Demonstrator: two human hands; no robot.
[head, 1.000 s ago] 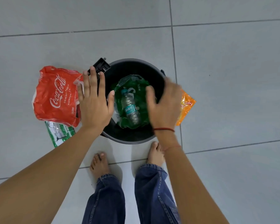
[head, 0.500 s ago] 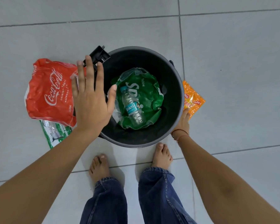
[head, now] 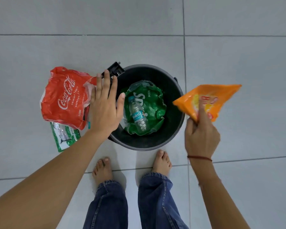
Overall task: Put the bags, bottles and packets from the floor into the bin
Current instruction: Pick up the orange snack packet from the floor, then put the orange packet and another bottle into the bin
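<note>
A black round bin [head: 172, 129] stands on the floor in front of my feet. Inside it lie a green Sprite bag [head: 153, 103] and a clear Bisleri water bottle [head: 138, 117]. My right hand [head: 201, 138] grips an orange snack packet [head: 210, 100] by one corner, held up just right of the bin's rim. My left hand [head: 106, 108] hovers flat with fingers spread over the bin's left edge. Left of the bin a red Coca-Cola bag [head: 64, 98] lies on the floor, with a green and white packet [head: 64, 136] partly under it.
A black clip-like part [head: 113, 71] sticks out from the bin's upper left rim. My bare feet [head: 102, 169] and jeans legs stand just below the bin. Grey floor tiles [head: 238, 55] surround everything.
My right hand went down to the floor right of the bin, took the orange packet and lifted it up beside the rim. My left hand stayed spread over the left edge.
</note>
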